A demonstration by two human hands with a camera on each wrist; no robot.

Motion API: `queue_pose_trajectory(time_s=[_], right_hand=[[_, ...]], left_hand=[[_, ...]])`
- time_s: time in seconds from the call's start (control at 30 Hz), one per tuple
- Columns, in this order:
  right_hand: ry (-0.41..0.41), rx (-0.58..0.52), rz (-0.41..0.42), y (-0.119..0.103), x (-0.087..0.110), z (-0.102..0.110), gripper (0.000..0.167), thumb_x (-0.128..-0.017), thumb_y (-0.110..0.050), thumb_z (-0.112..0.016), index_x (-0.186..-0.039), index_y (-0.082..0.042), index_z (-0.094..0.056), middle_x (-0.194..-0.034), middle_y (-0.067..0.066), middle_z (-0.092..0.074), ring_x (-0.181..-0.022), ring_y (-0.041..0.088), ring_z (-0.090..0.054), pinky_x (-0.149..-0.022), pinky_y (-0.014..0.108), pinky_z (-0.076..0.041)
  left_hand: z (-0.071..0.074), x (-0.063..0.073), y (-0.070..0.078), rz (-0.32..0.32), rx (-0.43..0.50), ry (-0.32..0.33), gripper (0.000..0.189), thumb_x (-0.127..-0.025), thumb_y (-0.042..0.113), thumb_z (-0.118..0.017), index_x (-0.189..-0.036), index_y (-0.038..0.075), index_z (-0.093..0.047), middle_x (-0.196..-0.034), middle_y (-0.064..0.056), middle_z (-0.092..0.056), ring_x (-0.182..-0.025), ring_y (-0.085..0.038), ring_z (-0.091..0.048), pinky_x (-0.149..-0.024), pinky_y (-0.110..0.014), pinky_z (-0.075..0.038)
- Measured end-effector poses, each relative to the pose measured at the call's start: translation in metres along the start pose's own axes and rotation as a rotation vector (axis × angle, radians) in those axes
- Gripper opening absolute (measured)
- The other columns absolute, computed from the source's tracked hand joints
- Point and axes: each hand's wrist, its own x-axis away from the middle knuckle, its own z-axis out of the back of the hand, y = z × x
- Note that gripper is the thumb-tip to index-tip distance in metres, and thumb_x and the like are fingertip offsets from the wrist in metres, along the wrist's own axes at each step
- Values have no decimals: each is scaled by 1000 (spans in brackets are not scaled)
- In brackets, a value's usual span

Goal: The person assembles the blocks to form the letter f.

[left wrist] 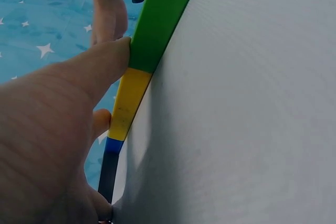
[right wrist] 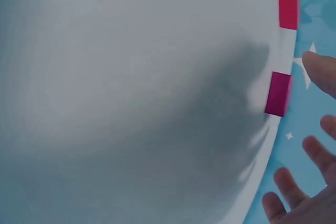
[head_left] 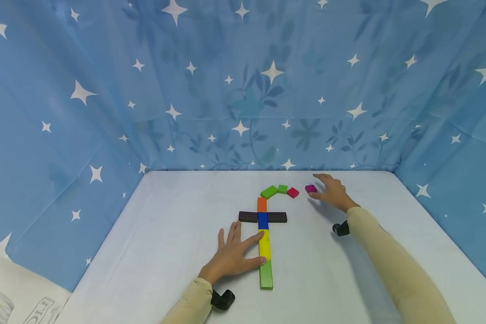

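Observation:
Coloured blocks lie on the white table in a column: orange, blue, yellow and light green. Dark blocks flank the blue one on both sides. With its fingers spread, my left hand rests beside the column. Its index fingertip touches the yellow block's top end, and its thumb is near the yellow-green joint. At the far right, my right hand hovers around a magenta block, its fingers spread. In the right wrist view, a gap shows between thumb and block.
A curved row continues from the orange block: a long green block, a small green block and a red block. Blue star-patterned curtains stand behind and beside the table. Both wrists carry black devices.

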Motion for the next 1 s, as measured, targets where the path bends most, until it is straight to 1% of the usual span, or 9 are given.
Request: queue_pose_trajectory(time_s=[0.13, 0.23, 0.3, 0.37, 0.47, 0.63, 0.73, 0.83, 1.0], right_hand=[[-45, -29, 28, 3, 4, -7, 72, -100, -22, -75, -159, 2, -43, -165, 34, -32, -145, 65, -25, -112, 82, -19], [-59, -31, 22, 3, 4, -9, 65, -100, -18, -72, -157, 1, -47, -163, 34, -36, -146, 64, -26, -113, 82, -21], [-64, -33, 2, 2, 4, -10, 61, -100, -16, -71, -155, 2, -49, -160, 33, -40, -145, 61, -30, -114, 80, -26], [-62, -35, -24, 2, 3, -11, 57, -101, -14, -71, -152, 3, -52, -156, 32, -46, -143, 58, -34, -113, 76, -33], [-41, -40, -38, 0, 1, -12, 52, -100, -12, -71, -147, 7, -55, -144, 31, -53, -134, 53, -43, -108, 69, -45], [2, -64, -33, -3, -1, -14, 43, -100, -9, -72, -135, 13, -58, -126, 29, -61, -116, 45, -52, -101, 60, -51], [7, -71, -48, -4, -1, -14, 40, -100, -8, -72, -130, 14, -58, -120, 29, -62, -110, 43, -56, -99, 56, -54], [11, -83, -76, -5, 1, -14, 40, -101, -8, -73, -129, 15, -57, -119, 29, -62, -109, 43, -58, -100, 56, -55], [35, -109, -105, -11, 5, -15, 49, -102, -12, -72, -138, 15, -54, -128, 32, -59, -118, 47, -57, -105, 59, -52]], left_hand=[[-2, 3, 0, 4, 5, -5, 75, -98, 66, -65, -163, 33, -48, -174, -32, -8, -162, -47, 0, -121, -73, 9], [-2, 3, 0, 0, 1, 2, 75, -98, 66, -65, -163, 33, -48, -174, -31, -8, -162, -47, 0, -121, -73, 8], [-2, 2, 1, -8, -1, 9, 75, -98, 66, -64, -163, 33, -48, -174, -32, -9, -162, -47, -1, -121, -74, 7], [-1, 2, 2, -11, 0, 10, 75, -98, 66, -64, -163, 33, -48, -174, -32, -9, -162, -47, -1, -121, -74, 7], [0, 1, 1, -13, 2, 11, 75, -98, 66, -64, -163, 32, -49, -174, -32, -9, -162, -48, -1, -121, -74, 7], [0, 0, 1, -12, 0, 8, 75, -98, 66, -64, -163, 32, -48, -174, -31, -9, -162, -47, 0, -121, -74, 7], [-1, -1, 1, -24, 1, 10, 75, -99, 66, -63, -163, 31, -48, -173, -32, -10, -161, -48, -1, -121, -75, 7], [-2, -1, 1, -22, 1, 8, 75, -99, 67, -63, -163, 32, -48, -174, -31, -10, -162, -47, -1, -121, -74, 7], [-1, -1, -1, -7, 1, 5, 76, -98, 68, -63, -164, 33, -47, -174, -30, -8, -162, -46, 1, -121, -72, 9]])
